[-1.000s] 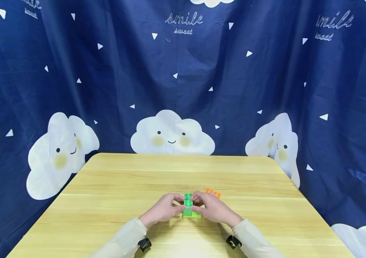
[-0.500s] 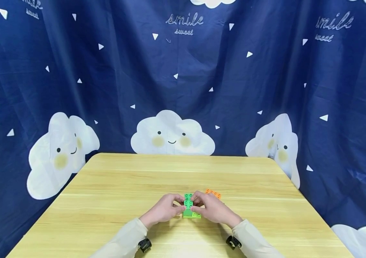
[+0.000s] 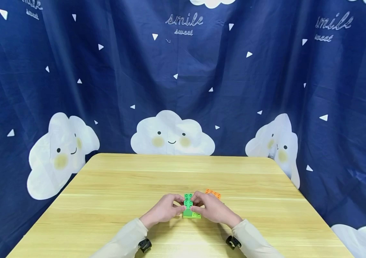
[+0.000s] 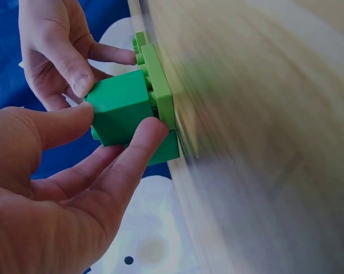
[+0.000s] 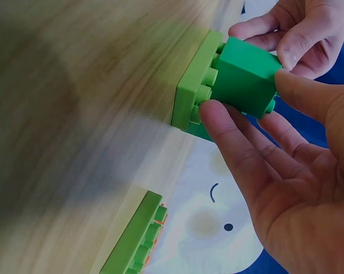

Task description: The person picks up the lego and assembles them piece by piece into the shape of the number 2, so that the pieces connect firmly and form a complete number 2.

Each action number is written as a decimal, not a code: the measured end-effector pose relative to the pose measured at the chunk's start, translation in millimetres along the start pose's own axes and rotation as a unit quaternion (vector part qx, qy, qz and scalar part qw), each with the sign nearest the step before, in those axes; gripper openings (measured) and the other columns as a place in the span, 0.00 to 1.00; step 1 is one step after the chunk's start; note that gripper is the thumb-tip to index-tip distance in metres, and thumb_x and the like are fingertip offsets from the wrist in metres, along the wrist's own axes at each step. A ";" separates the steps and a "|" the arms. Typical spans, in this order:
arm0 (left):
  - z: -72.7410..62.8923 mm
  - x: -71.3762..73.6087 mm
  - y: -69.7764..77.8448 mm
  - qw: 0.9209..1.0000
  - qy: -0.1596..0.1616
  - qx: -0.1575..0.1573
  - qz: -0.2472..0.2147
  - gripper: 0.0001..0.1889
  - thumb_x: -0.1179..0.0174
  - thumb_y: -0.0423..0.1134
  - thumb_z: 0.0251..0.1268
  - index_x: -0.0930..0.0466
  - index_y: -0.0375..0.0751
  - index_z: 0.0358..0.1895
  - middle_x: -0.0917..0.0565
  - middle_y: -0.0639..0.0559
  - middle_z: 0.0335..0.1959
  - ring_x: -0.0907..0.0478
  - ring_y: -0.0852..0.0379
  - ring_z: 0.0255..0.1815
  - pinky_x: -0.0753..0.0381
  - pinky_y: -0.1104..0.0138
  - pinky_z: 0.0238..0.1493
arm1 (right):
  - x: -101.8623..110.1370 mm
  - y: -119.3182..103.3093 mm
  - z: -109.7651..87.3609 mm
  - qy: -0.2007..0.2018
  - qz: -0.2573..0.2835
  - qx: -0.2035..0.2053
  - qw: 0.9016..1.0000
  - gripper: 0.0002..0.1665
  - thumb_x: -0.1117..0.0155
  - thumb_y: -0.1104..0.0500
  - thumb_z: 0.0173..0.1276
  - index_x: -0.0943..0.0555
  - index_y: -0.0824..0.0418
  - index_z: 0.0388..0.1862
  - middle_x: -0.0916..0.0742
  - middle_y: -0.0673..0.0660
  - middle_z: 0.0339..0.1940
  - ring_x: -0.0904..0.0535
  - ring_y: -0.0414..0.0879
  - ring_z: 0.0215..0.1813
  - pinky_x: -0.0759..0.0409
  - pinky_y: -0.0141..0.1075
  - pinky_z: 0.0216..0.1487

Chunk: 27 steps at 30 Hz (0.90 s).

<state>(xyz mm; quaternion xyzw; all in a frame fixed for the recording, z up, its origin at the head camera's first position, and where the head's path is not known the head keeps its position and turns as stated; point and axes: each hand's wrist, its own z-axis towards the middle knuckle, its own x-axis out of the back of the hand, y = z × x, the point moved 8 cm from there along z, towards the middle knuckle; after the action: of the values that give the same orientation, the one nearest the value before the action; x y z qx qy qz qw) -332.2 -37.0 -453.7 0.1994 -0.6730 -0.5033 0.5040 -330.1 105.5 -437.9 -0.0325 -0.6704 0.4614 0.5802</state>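
A green building block (image 3: 188, 212) with studs on top sits upright over a flatter lime-green building block (image 3: 196, 216) on the table. My left hand (image 3: 162, 209) pinches the green block from the left, thumb on its near edge. From the opposite side my right hand (image 3: 215, 209) pinches the same block with its thumb and fingers. In the left wrist view, the lime-green block (image 4: 162, 91) has its studs pressed up against the green block (image 4: 119, 105). Another green piece (image 4: 164, 149) shows beyond, partly hidden by my left fingers.
A studded orange block (image 3: 213, 193) lies just behind my right hand. In the right wrist view, a lime-green block (image 5: 132, 234) lies apart on the wooden table (image 3: 137, 179), with orange behind its studs. A blue curtain (image 3: 176, 71) with clouds hangs behind the table.
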 end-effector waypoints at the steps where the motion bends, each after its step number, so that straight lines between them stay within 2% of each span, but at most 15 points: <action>1: -0.1 -0.1 0.0 1.000 0.000 0.000 0.000 0.16 0.37 0.33 0.72 0.20 0.28 0.57 0.16 0.40 0.50 0.13 0.48 0.41 0.10 0.61 0.41 | -0.1 0.0 0.0 0.000 0.000 0.000 1.000 0.09 0.34 0.54 0.75 0.20 0.56 0.48 0.12 0.46 0.41 0.17 0.35 0.43 0.17 0.29 0.44; 27: -0.6 -1.1 0.4 1.000 0.000 -0.010 0.006 0.17 0.37 0.34 0.72 0.21 0.27 0.58 0.16 0.38 0.50 0.13 0.46 0.40 0.11 0.59 0.37 | -0.6 -1.1 0.1 0.000 -0.005 0.006 1.000 0.08 0.36 0.54 0.76 0.20 0.57 0.47 0.12 0.46 0.41 0.17 0.35 0.43 0.16 0.30 0.44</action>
<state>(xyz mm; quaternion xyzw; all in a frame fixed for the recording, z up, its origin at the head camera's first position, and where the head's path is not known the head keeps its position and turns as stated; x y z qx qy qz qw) -331.1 -36.2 -453.9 0.1906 -0.6690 -0.5068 0.5093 -329.4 104.5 -437.6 -0.0258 -0.6677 0.4628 0.5826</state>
